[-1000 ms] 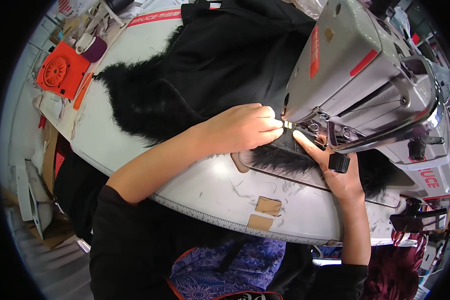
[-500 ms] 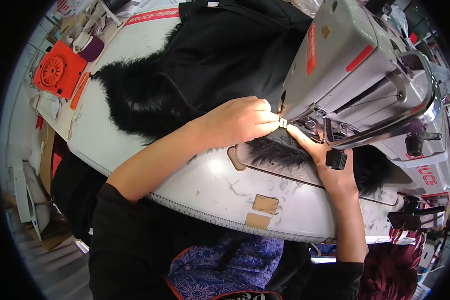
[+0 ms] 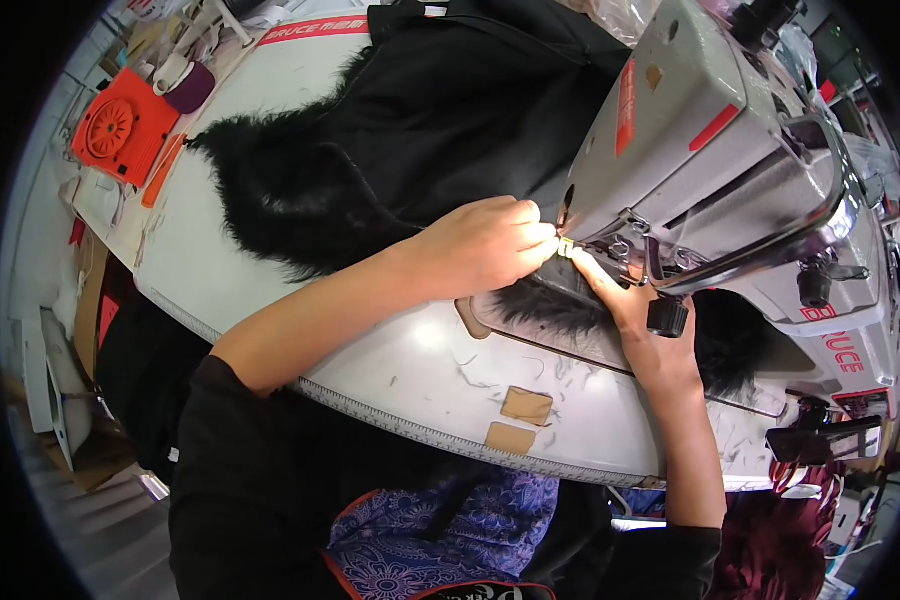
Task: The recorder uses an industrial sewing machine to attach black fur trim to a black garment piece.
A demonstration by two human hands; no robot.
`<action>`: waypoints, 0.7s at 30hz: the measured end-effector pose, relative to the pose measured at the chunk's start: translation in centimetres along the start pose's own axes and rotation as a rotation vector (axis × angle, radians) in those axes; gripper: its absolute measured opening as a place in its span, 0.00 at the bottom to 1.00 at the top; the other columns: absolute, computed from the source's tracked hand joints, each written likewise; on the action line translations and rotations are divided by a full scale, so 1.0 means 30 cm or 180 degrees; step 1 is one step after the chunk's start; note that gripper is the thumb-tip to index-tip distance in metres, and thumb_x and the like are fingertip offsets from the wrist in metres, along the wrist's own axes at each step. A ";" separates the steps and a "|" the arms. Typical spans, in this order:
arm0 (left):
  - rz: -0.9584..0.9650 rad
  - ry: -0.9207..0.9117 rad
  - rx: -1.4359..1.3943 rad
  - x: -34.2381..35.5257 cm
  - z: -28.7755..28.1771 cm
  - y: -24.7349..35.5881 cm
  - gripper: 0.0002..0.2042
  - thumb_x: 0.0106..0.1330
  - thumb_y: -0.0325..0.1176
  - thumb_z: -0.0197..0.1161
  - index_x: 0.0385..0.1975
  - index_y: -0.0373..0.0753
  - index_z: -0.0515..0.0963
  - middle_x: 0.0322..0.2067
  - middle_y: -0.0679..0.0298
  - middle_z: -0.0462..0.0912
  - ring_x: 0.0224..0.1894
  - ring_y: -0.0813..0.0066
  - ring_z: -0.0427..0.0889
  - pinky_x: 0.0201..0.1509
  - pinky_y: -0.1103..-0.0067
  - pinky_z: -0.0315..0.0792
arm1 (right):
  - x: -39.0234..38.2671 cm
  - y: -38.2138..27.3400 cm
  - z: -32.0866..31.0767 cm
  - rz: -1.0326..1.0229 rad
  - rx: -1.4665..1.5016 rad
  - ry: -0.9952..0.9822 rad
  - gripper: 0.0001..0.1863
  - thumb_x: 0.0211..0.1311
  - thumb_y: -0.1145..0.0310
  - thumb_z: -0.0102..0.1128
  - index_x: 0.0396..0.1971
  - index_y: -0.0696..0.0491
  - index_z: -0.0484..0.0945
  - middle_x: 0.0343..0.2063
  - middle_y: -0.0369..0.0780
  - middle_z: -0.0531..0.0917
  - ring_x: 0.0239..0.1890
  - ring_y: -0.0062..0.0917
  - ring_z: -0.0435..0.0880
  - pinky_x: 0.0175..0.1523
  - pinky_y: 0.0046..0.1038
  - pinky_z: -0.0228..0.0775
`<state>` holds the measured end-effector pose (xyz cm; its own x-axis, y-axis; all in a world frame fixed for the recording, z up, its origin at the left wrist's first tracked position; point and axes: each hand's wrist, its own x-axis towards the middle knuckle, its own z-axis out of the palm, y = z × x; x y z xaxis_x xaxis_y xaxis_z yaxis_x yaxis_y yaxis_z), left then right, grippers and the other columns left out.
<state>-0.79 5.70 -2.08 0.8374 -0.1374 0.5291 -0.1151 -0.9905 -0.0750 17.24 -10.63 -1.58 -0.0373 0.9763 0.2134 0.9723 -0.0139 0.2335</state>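
A black garment (image 3: 450, 110) with fluffy fur trim (image 3: 260, 190) lies over the machine table and under the head of a sewing machine (image 3: 660, 120). Beside the needle area, a small pale label-like strip (image 3: 567, 247) rests on the black cloth. My left hand (image 3: 488, 245) is closed, its fingertips pinching the strip's left end. From the other side, my right hand (image 3: 645, 325) reaches in with one digit stretched flat against the cloth at the strip; its other fingers are hidden behind the machine's parts. Fur (image 3: 550, 308) shows below the strip, between my hands.
Two tan patches (image 3: 526, 405) are on the white table (image 3: 420, 370), among loose fur hairs. A measuring tape runs along its front edge. An orange box-like device (image 3: 122, 128), an orange-handled tool (image 3: 160, 175) and a purple-and-white spool (image 3: 185, 85) sit far left. Dark red cloth (image 3: 775, 540) hangs lower right.
The view has shifted slightly. Both hands stay at the pale strip by the needle area, and the garment shows hardly any movement.
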 end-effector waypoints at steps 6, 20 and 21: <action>-0.0132 -0.0071 -0.0036 -0.003 0.006 0.002 0.13 0.49 0.29 0.58 0.36 0.37 0.78 0.31 0.71 0.75 0.35 0.76 0.71 0.40 0.81 0.69 | 0.005 0.005 -0.007 -0.0103 0.0396 0.0244 0.33 0.50 0.81 0.48 0.56 0.33 0.71 0.35 0.42 0.76 0.36 0.33 0.78 0.43 0.31 0.72; -0.0211 -0.0108 -0.0347 -0.009 0.019 0.007 0.12 0.51 0.28 0.57 0.37 0.38 0.77 0.39 0.67 0.77 0.39 0.72 0.74 0.43 0.79 0.70 | -0.025 0.042 -0.003 0.0062 0.0692 -0.0206 0.30 0.46 0.85 0.47 0.50 0.41 0.77 0.44 0.44 0.76 0.45 0.36 0.77 0.53 0.31 0.67; -0.0292 -0.0084 -0.0465 -0.005 0.017 0.030 0.13 0.52 0.28 0.56 0.38 0.39 0.77 0.39 0.65 0.77 0.39 0.70 0.74 0.43 0.77 0.70 | -0.033 0.049 -0.014 0.0060 0.0739 -0.0268 0.31 0.45 0.85 0.48 0.50 0.41 0.77 0.44 0.43 0.76 0.45 0.36 0.77 0.53 0.31 0.67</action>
<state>-0.76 4.85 -2.67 0.8615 -0.0482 0.5055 -0.1125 -0.9889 0.0974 18.60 -11.71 -1.04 -0.0087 0.9910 0.1335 1.0000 0.0083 0.0039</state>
